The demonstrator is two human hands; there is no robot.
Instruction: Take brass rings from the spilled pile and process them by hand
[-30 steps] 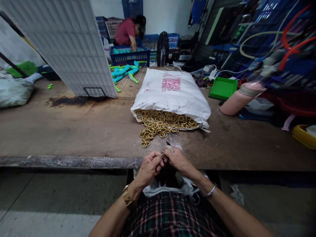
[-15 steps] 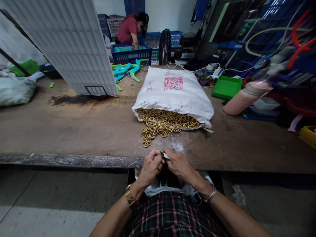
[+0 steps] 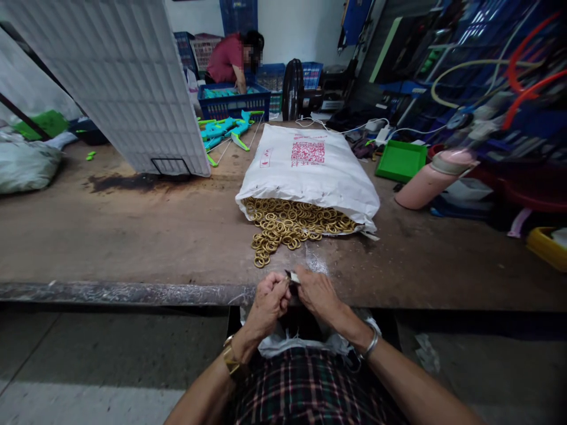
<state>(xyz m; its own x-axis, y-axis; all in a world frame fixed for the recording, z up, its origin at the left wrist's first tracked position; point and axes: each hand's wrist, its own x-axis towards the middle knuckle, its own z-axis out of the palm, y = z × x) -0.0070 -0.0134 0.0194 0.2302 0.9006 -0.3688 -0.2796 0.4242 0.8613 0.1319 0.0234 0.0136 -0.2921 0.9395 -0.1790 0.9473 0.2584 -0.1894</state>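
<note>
At the table's near edge: left hand and right hand, close together; 1 small blade between them.
Blade: dark tip, pale body; likely light, stiff, sharp; best gripped by the pale part.
Right fingers: closed, clamped on the blade.
Left fingers: thumb and fingertip together on 1 tiny piece, too small to identify.
Rings: gold-coloured, spilling from 1 white sack beyond the hands; probably hard, slippery in a heap.

Gold rings — spilling, heaped | white sack — open, lying | dark-tipped blade, tilted
</note>
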